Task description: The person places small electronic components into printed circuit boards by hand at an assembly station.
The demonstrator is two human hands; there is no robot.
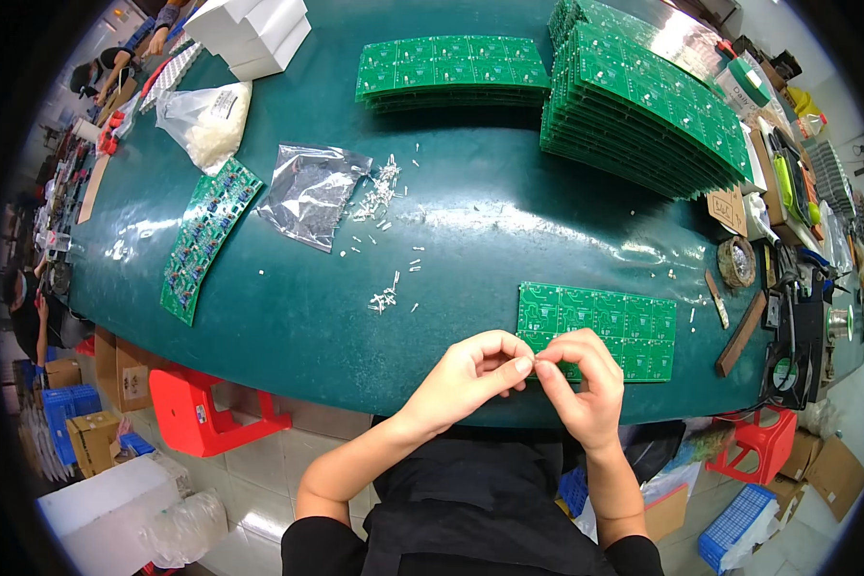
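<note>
Seen from above, a person's left hand (463, 382) and right hand (588, 389) meet over the near-left part of a green circuit board (638, 331), which lies flat near the close edge of a dark green table (490, 173). On each hand the thumb and forefinger draw into a narrow pinch, tip to tip; whether a tiny piece sits between them is too small to tell, as is whether the hands touch the board. The board looks thin, light and stiff, likely to snap if bent, and probably best taken by its long edges, away from its printed surface. To the left, small pale parts lie in a near cluster (384, 300) and a farther pile (382, 190), the latter beside a clear plastic bag (307, 197). These parts look nearly weightless, easy to drop or roll, perhaps with legs that bend; a fingertip pinch on the body would probably suit them. Stacked boards (643, 106) stand at the far right.
</note>
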